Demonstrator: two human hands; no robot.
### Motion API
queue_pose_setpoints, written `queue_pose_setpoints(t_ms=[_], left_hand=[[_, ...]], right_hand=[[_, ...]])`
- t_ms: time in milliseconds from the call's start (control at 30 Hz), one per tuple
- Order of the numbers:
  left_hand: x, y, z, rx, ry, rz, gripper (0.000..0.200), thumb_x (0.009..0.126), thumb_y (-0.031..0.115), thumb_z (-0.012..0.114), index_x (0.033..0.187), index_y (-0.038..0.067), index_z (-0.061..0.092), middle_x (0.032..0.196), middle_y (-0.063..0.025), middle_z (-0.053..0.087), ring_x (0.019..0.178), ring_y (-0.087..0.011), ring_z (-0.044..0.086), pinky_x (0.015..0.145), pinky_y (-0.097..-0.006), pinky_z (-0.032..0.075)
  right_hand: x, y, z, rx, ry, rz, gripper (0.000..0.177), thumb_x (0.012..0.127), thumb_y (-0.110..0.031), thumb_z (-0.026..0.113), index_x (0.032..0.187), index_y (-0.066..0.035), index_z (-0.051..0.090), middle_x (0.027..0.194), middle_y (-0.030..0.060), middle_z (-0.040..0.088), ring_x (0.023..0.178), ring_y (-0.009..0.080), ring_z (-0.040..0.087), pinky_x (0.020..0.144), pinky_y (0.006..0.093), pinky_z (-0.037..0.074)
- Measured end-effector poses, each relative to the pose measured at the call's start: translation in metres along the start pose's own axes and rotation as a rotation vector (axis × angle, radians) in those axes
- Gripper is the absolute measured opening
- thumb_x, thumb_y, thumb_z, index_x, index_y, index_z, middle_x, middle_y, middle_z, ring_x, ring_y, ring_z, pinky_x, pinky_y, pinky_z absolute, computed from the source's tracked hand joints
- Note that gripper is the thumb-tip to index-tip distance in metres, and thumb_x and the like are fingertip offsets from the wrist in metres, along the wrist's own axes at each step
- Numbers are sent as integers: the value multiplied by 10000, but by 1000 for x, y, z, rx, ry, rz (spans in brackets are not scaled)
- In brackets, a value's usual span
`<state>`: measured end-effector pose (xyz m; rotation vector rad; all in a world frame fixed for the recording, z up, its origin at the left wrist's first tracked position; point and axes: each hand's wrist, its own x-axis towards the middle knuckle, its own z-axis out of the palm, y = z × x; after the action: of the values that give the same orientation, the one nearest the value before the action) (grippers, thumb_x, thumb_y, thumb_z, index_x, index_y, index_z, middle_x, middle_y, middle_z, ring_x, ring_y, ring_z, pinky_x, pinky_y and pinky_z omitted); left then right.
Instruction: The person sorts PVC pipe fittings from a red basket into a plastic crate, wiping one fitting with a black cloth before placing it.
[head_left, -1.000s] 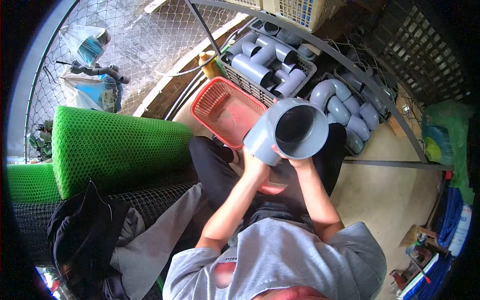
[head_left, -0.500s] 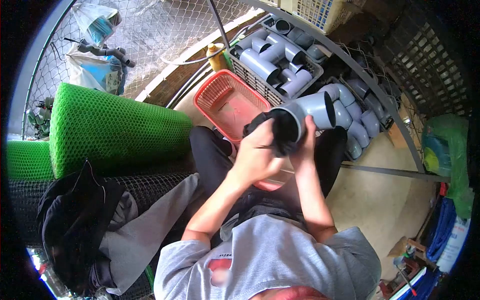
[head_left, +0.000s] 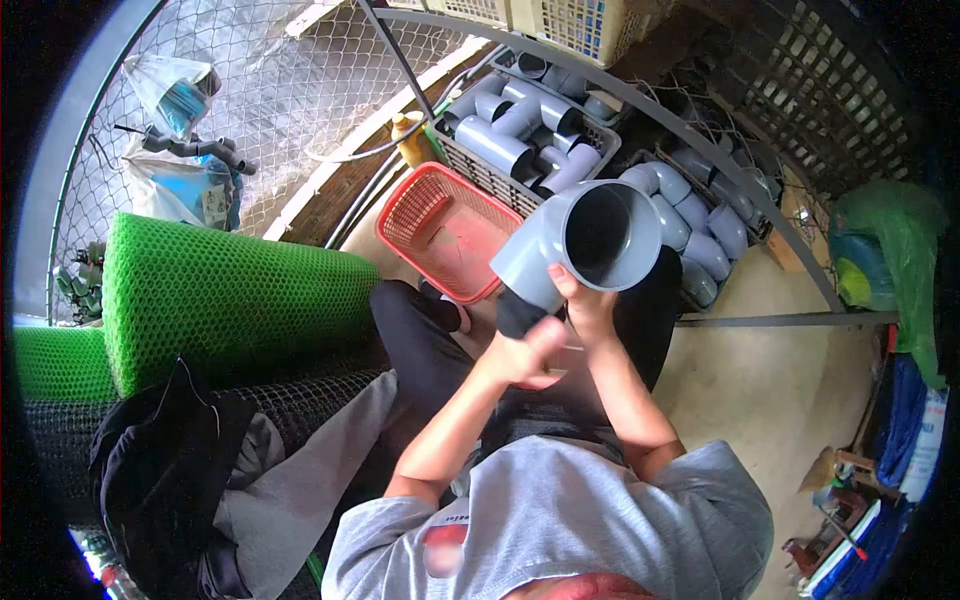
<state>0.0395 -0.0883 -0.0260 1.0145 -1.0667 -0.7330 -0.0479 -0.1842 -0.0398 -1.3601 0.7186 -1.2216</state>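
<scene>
A large grey plastic pipe fitting [head_left: 535,255] is held over my lap, its wide round opening turned up and to the right. My right hand [head_left: 592,305] grips it from below, with the thumb lying along its side. Just under the lower end is my left hand [head_left: 525,358], closed around a bunched black cloth [head_left: 518,315] that presses against the fitting. Some fingers of the left hand are blurred. Whether the cloth reaches inside the fitting is hidden.
A red plastic basket [head_left: 402,247] sits ahead of my legs. Beyond it, a black crate [head_left: 470,158] holds several grey fittings, with more elbows [head_left: 690,215] to its right. Green mesh rolls [head_left: 240,300] lie at the left, and a metal bar [head_left: 780,319] crosses the right side.
The fitting has turned so its wide opening faces up toward me. My left hand with the cloth has moved down to the fitting's lower end.
</scene>
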Motion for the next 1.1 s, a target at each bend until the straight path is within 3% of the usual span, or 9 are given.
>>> queue_pose_setpoints(t_ms=[67, 167, 300, 367, 567, 600, 733, 833, 1100], left_hand=[[0, 4, -9, 485, -217, 126, 819, 864, 490, 790, 1455, -12, 528, 1444, -202, 586, 1353, -359, 563, 1122, -449, 440], [21, 13, -31, 879, -338, 261, 921, 773, 595, 855, 1417, 0, 572, 1393, -206, 620, 1288, -385, 610, 1065, -471, 493], [30, 28, -29, 839, -337, 303, 924, 783, 616, 838, 1415, -3, 572, 1409, -220, 606, 1303, -396, 595, 1091, -475, 474], [17, 27, -19, 695, -363, 186, 873, 826, 522, 847, 1447, -7, 536, 1436, -210, 589, 1333, -368, 578, 1110, -459, 457], [8, 19, -17, -970, 176, -516, 691, 949, 267, 752, 1501, -25, 456, 1420, -119, 596, 1271, -242, 592, 1046, -381, 493], [10, 28, -12, -974, 325, -543, 587, 950, 209, 742, 1440, -31, 524, 1315, -121, 654, 1149, -242, 657, 932, -382, 560], [-13, 6, -39, -574, 275, -522, 427, 970, 154, 694, 1336, -41, 593, 1227, -169, 707, 1051, -295, 718, 927, -440, 592], [-6, 18, -56, -506, 597, -588, 290, 977, 151, 684, 1209, -23, 686, 1132, -147, 748, 1025, -279, 744, 933, -437, 608], [75, 83, -45, -682, 534, -61, 436, 1041, 323, 558, 1319, 0, 652, 1316, -140, 693, 1214, -297, 663, 1084, -456, 482]], right_hand=[[4, -19, 8, 179, 55, -53, 581, 734, -113, 900, 1239, -11, 630, 1132, 74, 698, 1004, 212, 685, 965, 389, 543], [7, -8, 3, 19, 60, -168, 721, 705, -120, 934, 1316, 8, 574, 1205, 110, 679, 1039, 226, 687, 979, 402, 547], [6, -26, 3, 72, -21, -58, 953, 688, -144, 961, 1449, 20, 411, 1333, 164, 594, 1174, 253, 638, 1063, 432, 501], [7, -23, 6, 21, 87, -126, 1037, 685, -168, 962, 1490, 15, 334, 1369, 186, 553, 1219, 275, 613, 1090, 441, 481], [-5, 17, -1, 31, -21, -129, 1111, 665, -367, 991, 1497, 36, 375, 1420, 171, 535, 1249, 291, 600, 1099, 439, 472], [-5, 37, -8, -85, -34, -185, 1149, 657, -397, 997, 1509, 34, 359, 1445, 175, 524, 1283, 285, 579, 1110, 432, 464], [15, 18, -9, -31, 23, -133, 1047, 672, -317, 989, 1466, 26, 398, 1391, 162, 552, 1262, 262, 584, 1087, 420, 469], [36, 19, -23, -28, -18, 2, 967, 698, -258, 972, 1446, 10, 422, 1350, 154, 592, 1237, 242, 599, 1075, 406, 470], [23, 43, -33, -192, -344, 38, 1107, 646, -322, 1006, 1496, 15, 382, 1413, 188, 564, 1308, 281, 567, 1118, 419, 446]])
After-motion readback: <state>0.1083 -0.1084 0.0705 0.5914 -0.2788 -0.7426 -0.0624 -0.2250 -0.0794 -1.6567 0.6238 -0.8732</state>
